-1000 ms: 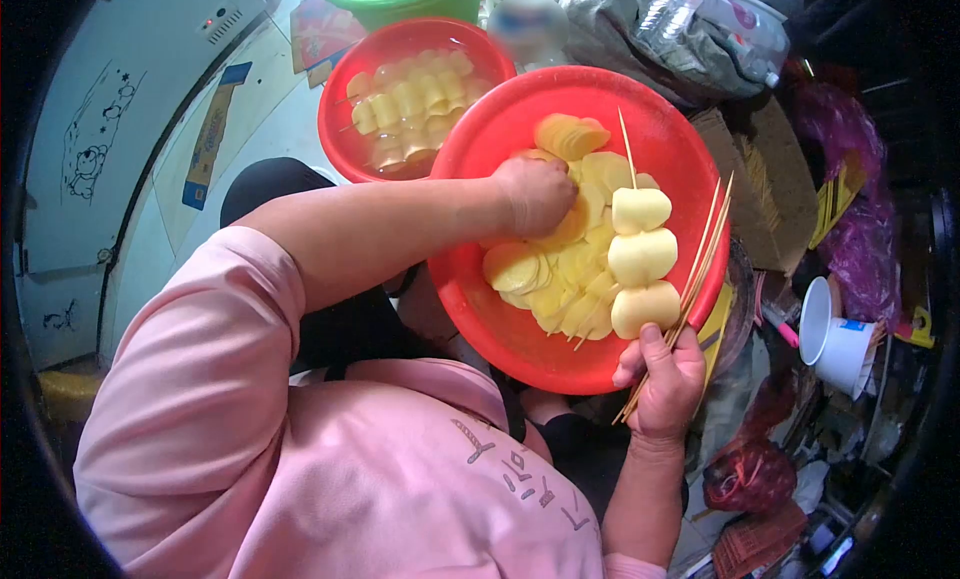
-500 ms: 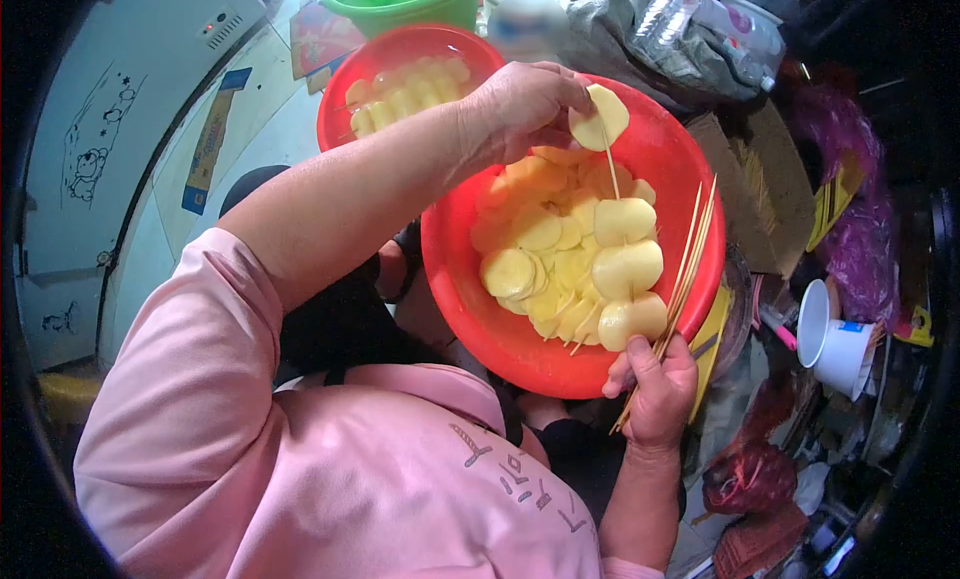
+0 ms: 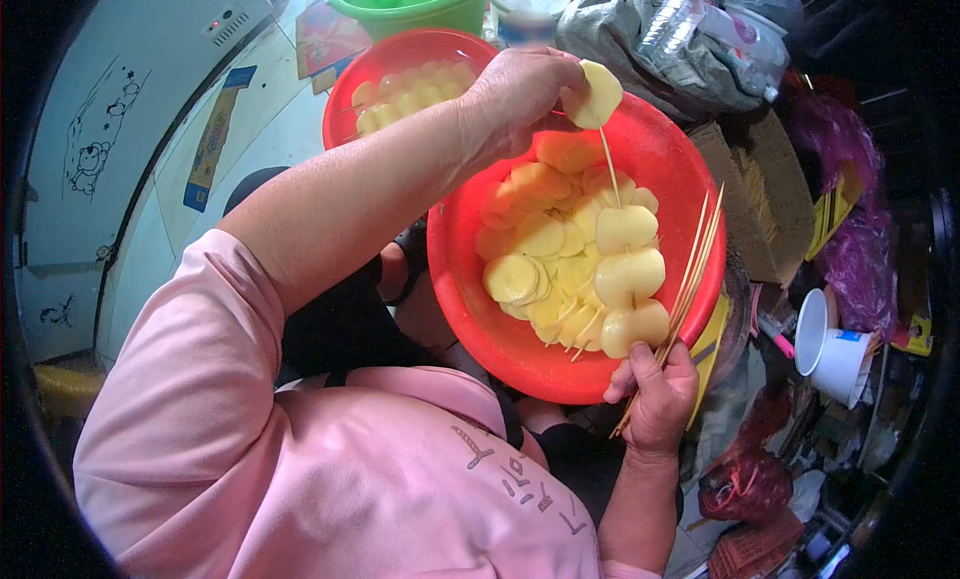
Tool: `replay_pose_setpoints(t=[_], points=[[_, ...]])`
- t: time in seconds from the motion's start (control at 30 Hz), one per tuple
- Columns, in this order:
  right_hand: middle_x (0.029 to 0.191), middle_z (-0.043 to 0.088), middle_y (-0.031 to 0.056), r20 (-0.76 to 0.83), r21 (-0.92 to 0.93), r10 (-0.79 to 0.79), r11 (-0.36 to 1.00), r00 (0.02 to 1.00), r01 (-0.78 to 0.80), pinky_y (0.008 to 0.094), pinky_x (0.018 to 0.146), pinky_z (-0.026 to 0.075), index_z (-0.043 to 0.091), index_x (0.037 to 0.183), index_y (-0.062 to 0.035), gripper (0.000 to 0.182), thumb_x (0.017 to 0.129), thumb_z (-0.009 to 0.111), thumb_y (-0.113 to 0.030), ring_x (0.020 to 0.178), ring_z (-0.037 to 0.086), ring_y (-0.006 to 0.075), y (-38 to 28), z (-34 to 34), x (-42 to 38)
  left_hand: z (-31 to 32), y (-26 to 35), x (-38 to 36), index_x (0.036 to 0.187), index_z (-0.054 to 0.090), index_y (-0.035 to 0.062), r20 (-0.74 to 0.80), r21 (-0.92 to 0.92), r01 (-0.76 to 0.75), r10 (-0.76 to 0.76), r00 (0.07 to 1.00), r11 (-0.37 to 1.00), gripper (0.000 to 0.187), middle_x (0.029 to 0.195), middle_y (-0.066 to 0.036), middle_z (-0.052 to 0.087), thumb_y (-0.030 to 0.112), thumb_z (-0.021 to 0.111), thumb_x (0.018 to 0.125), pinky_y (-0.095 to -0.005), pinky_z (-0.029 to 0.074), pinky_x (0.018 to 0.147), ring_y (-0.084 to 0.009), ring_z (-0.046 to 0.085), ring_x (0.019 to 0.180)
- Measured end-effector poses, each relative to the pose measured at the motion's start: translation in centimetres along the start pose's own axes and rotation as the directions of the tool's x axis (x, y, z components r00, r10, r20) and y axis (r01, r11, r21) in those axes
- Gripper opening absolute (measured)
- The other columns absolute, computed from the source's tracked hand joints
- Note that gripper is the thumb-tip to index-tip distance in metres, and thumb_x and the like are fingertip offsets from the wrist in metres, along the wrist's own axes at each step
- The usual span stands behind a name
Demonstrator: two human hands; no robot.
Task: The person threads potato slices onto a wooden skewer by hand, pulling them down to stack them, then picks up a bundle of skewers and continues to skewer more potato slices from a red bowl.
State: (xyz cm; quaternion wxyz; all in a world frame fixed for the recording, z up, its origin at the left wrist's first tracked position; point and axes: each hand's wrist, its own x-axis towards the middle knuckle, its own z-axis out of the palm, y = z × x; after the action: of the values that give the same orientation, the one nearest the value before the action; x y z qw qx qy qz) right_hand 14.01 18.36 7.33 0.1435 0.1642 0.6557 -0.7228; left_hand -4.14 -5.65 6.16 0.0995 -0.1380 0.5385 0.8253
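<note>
My left hand [image 3: 530, 87] reaches over the far side of a red basin [image 3: 470, 329] and pinches a round, pale yellow potato slice [image 3: 597, 95]. A bamboo skewer [image 3: 610, 171] meets the lower part of that slice with its upper end. Several thick-looking potato pieces [image 3: 629, 276] are threaded along the skewer below. Gripping its lower end, my right hand [image 3: 655, 394] is closed at the basin's near right rim. The same hand also holds a bundle of loose bamboo skewers [image 3: 692, 274] slanting upward. A heap of cut potato slices [image 3: 545, 254] lies inside the basin.
Behind is a second red basin [image 3: 345, 89] with skewered potato pieces [image 3: 410, 97], and a green tub [image 3: 410, 14]. To the right are a cardboard box [image 3: 760, 194], a white cup [image 3: 835, 349] and a red net bag [image 3: 745, 487]. Plastic bottles [image 3: 680, 24] lie on a grey sack.
My left hand and its potato slice have shifted slightly up and left, and more bare skewer shows below the slice. My right hand stays almost in place.
</note>
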Motion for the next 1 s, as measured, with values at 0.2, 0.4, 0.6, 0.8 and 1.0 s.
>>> replay_pose_setpoints(t=[0.2,0.4,0.6,0.8,1.0], points=[[0.058,0.057,0.0047,-0.001,-0.016,-0.009,1.000,1.000,0.009,0.0211,0.042,0.042,0.055,0.091,-0.0005,0.013,0.087,0.059,-0.012,0.043,0.051,0.0105,0.1,-0.2,-0.1,0.2,0.2,-0.3,0.099,0.057,-0.0013,-0.025,0.043,-0.012,0.013,1.000,0.999,0.026,0.092,-0.013,0.061,0.005,0.062,0.074,-0.0372,0.055,0.072,-0.0241,0.062,0.086],[0.059,0.057,0.0043,-0.002,-0.039,-0.018,0.999,1.000,0.018,0.0210,0.042,0.041,0.055,0.091,-0.0008,0.012,0.087,0.058,-0.011,0.043,0.051,0.0102,0.3,-0.4,-0.2,0.4,0.2,-0.8,0.095,0.054,0.0044,0.048,0.165,0.085,-0.094,0.994,0.983,0.019,0.086,-0.008,0.061,0.006,0.059,0.077,-0.0386,0.056,0.067,-0.0220,0.064,0.079],[0.059,0.056,0.0043,-0.009,-0.050,-0.037,0.998,0.999,0.036,0.0212,0.042,0.041,0.055,0.091,-0.0008,0.011,0.087,0.058,-0.011,0.044,0.050,0.0100,0.3,-0.2,0.0,0.7,-0.4,-1.1,0.089,0.058,0.0009,0.176,0.169,0.188,-0.217,0.960,0.968,0.015,0.086,-0.011,0.062,0.004,0.061,0.074,-0.0369,0.056,0.069,-0.0238,0.064,0.077],[0.059,0.056,0.0042,-0.004,-0.073,-0.035,0.997,0.999,0.035,0.0213,0.042,0.041,0.055,0.092,-0.0006,0.012,0.087,0.058,-0.011,0.044,0.050,0.0101,0.2,-0.2,-0.1,0.9,-0.5,-0.9,0.089,0.056,0.0018,0.121,0.133,0.060,-0.076,0.990,0.989,0.012,0.085,-0.010,0.061,0.006,0.058,0.078,-0.0346,0.057,0.067,-0.0216,0.064,0.078],[0.059,0.056,0.0046,-0.014,-0.054,-0.034,0.998,0.999,0.034,0.0211,0.042,0.041,0.055,0.094,-0.0002,0.013,0.088,0.057,-0.011,0.044,0.050,0.0099,0.0,-0.1,-0.5,-0.2,-0.4,0.4,0.093,0.057,-0.0021,-0.084,0.065,-0.083,0.089,0.993,0.994,0.017,0.088,-0.011,0.060,0.006,0.057,0.078,-0.0361,0.056,0.072,-0.0257,0.063,0.080]])
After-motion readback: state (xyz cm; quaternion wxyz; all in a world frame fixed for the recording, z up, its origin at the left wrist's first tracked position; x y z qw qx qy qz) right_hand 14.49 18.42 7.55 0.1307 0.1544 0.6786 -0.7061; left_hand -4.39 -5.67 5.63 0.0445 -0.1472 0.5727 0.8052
